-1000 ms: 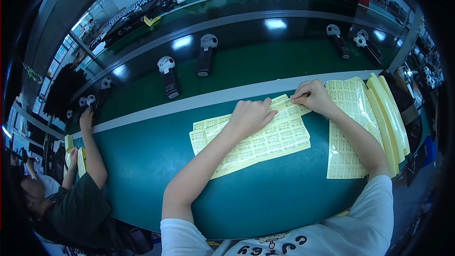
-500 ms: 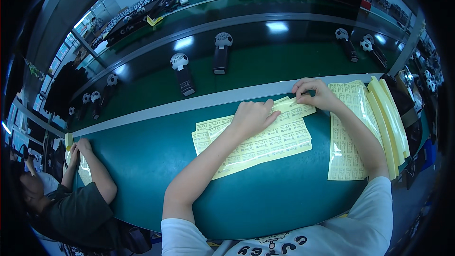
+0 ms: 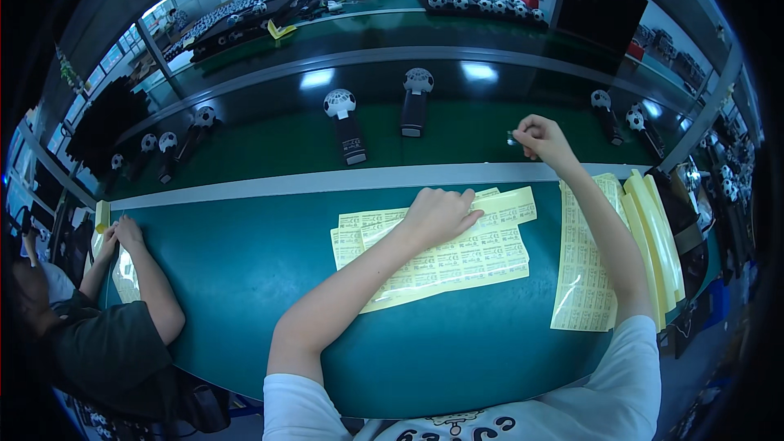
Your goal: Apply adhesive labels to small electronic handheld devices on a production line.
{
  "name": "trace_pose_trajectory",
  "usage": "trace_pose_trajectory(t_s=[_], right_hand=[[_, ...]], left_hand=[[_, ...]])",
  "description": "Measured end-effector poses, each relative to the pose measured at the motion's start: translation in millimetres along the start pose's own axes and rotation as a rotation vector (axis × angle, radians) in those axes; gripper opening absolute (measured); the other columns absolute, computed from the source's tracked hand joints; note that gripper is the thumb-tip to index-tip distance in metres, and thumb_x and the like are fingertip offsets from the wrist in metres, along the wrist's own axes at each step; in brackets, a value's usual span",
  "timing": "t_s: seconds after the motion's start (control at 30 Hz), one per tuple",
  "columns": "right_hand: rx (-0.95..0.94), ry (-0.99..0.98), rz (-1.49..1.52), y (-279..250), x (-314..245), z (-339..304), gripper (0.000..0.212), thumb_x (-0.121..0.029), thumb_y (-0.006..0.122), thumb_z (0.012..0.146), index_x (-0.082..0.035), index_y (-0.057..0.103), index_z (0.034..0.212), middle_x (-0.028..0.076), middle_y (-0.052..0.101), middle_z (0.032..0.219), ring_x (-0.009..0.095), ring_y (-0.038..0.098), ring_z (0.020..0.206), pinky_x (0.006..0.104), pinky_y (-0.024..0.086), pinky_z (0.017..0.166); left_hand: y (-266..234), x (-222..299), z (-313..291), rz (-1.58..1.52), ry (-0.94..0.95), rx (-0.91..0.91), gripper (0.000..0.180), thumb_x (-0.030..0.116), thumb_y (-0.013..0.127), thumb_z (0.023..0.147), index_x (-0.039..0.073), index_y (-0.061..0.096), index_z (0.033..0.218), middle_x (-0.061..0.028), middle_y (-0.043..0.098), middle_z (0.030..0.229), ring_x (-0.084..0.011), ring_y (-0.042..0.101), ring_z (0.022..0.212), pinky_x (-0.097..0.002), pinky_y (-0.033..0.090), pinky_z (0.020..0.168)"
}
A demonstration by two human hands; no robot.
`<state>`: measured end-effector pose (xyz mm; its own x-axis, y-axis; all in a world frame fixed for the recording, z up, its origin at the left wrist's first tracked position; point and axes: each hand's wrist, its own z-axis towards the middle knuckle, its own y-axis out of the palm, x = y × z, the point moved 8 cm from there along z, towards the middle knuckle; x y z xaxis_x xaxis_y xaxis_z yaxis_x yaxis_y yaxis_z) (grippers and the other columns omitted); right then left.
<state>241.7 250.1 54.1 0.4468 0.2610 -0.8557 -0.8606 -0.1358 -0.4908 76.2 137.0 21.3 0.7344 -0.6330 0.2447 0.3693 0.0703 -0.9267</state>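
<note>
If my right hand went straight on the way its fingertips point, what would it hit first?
Going left, your right hand would likely first meet the nearest black rectangular box with a whitish, ball-patterned dome on that side. Depth is unclear; it might pass over or beside it.

Sheets (image 3: 482, 257) under left hand (image 3: 441, 214): pale yellow, rows of small dark print. Table (image 3: 237, 294) around that hand: plain teal. Past it, strip (image 3: 327, 184) light grey, belt (image 3: 269, 147) dark green. Ball (image 3: 340, 101) ahead-left of left hand: white, dark patches; its handle (image 3: 346, 127) black, pale print.
</note>
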Motion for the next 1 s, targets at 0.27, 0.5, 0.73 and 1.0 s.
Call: trace_pose_trajectory(t_s=[0.27, 0.5, 0.73, 1.0], right_hand=[[-0.048, 0.054, 0.04, 62, -14, 69, 0.014, -0.014, 0.065, 0.078, -0.003, 0.056, 0.079, 0.001, 0.053, 0.053, 0.007, 0.049, 0.043, 0.0204, 0.035, 0.038], [-0.02, 0.108, 0.061, 91, -10, 99, 0.015, -0.013, 0.067, 0.075, -0.002, 0.057, 0.074, 0.003, 0.055, 0.056, 0.008, 0.05, 0.043, 0.0215, 0.038, 0.039], [0.047, 0.202, 0.017, 87, 4, 100, 0.014, -0.012, 0.068, 0.074, -0.001, 0.06, 0.071, 0.005, 0.056, 0.057, 0.01, 0.05, 0.044, 0.0236, 0.04, 0.041], [0.139, 0.156, -0.069, 66, 8, 96, 0.014, -0.011, 0.069, 0.072, 0.001, 0.061, 0.069, 0.007, 0.059, 0.059, 0.012, 0.053, 0.047, 0.0252, 0.043, 0.045]], left_hand=[[0, 3, 3, 0.006, 0.021, 0.001, 0.036, 0.036, 0.049, 0.087, 0.001, 0.057, 0.082, -0.0121, 0.058, 0.054, -0.0286, 0.059, 0.051, -0.0388, 0.044, 0.047], [2, 3, 4, 0.006, 0.026, -0.003, 0.037, 0.037, 0.049, 0.086, 0.001, 0.056, 0.082, -0.0117, 0.057, 0.052, -0.0279, 0.058, 0.048, -0.0376, 0.045, 0.046], [0, 2, 2, -0.007, 0.026, -0.004, 0.037, 0.037, 0.049, 0.087, 0.001, 0.057, 0.082, -0.0115, 0.057, 0.053, -0.0276, 0.059, 0.049, -0.0377, 0.045, 0.047], [2, 2, 3, -0.006, 0.024, -0.008, 0.036, 0.036, 0.049, 0.087, 0.001, 0.056, 0.081, -0.0113, 0.057, 0.051, -0.0275, 0.058, 0.048, -0.0373, 0.044, 0.046]])
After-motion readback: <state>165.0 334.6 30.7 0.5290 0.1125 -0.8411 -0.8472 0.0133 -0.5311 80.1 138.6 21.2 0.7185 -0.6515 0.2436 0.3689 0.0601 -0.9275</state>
